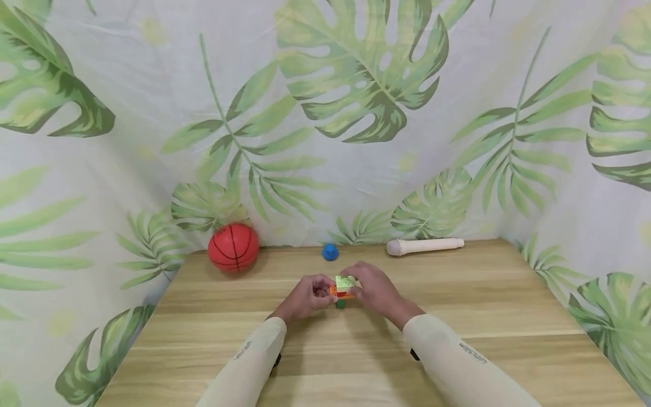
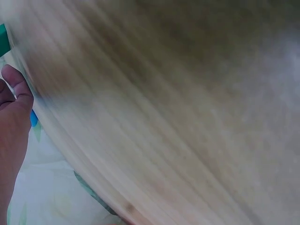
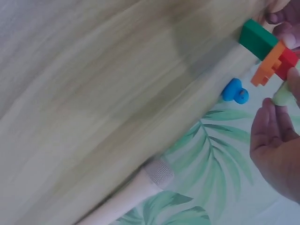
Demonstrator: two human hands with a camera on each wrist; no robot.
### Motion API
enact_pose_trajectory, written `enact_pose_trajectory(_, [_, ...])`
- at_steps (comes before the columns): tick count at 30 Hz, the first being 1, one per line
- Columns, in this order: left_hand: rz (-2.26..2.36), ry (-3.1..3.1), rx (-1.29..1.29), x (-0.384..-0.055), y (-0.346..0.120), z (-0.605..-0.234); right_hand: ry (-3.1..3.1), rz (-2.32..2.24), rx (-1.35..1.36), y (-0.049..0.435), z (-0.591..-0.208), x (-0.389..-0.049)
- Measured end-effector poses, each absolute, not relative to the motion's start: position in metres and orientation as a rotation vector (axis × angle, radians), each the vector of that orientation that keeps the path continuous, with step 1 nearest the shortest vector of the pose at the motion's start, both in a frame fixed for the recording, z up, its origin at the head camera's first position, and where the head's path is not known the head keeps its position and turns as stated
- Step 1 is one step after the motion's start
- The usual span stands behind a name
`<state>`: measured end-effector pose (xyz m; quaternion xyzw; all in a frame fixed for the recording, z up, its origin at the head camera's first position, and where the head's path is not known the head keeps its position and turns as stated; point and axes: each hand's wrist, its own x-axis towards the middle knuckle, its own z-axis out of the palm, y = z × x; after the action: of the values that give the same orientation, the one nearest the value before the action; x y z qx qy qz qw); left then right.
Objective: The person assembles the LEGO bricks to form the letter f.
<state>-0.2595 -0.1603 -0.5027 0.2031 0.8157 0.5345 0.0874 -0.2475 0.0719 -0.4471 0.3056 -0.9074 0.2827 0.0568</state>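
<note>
A small stack of toy building bricks is held between both hands above the middle of the table. It has a green brick [image 3: 258, 39] at the bottom, an orange brick [image 3: 268, 64] over it, a red brick [image 3: 287, 62], and a light green brick [image 1: 344, 284] on top. My left hand [image 1: 309, 295] pinches the stack's left side at the orange brick. With thumb and fingers, my right hand [image 1: 376, 287] grips the light green brick from the right. In the left wrist view, only part of the left hand [image 2: 18, 101] shows, and most bricks are out of frame.
On the wooden table [image 1: 203, 339], a red ball [image 1: 234, 247] sits at the back left. A blue toy duck [image 3: 234, 91] stands behind the hands. A white microphone [image 1: 426, 245] lies at the back right. A leaf-patterned cloth [image 1: 254, 141] hangs behind the table.
</note>
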Motion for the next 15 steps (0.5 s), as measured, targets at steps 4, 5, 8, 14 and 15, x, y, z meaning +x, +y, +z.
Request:
enact_pose_trajectory(4, [1.573, 2.409, 0.565, -0.257, -0.16, -0.504, -2.822, 0.942, 0.897, 0.072, -0.45, -0.246])
enact_pose_trajectory(5, [1.566, 2.41, 0.555, -0.257, -0.16, -0.503, -2.839, 0.989, 0.874, 0.073, -0.453, -0.247])
enact_pose_trajectory(8, [1.509, 2.451, 0.542, -0.255, -0.159, -0.499, -2.879, 1.136, 0.764, 0.076, -0.463, -0.248])
enact_pose_trajectory(14, [1.302, 2.556, 0.609, -0.25, -0.155, -0.498, -2.902, 1.372, 0.461, 0.082, -0.482, -0.245])
enact_pose_trajectory(15, [1.264, 2.574, 0.623, -0.249, -0.155, -0.498, -2.903, 1.378, 0.434, 0.082, -0.484, -0.243])
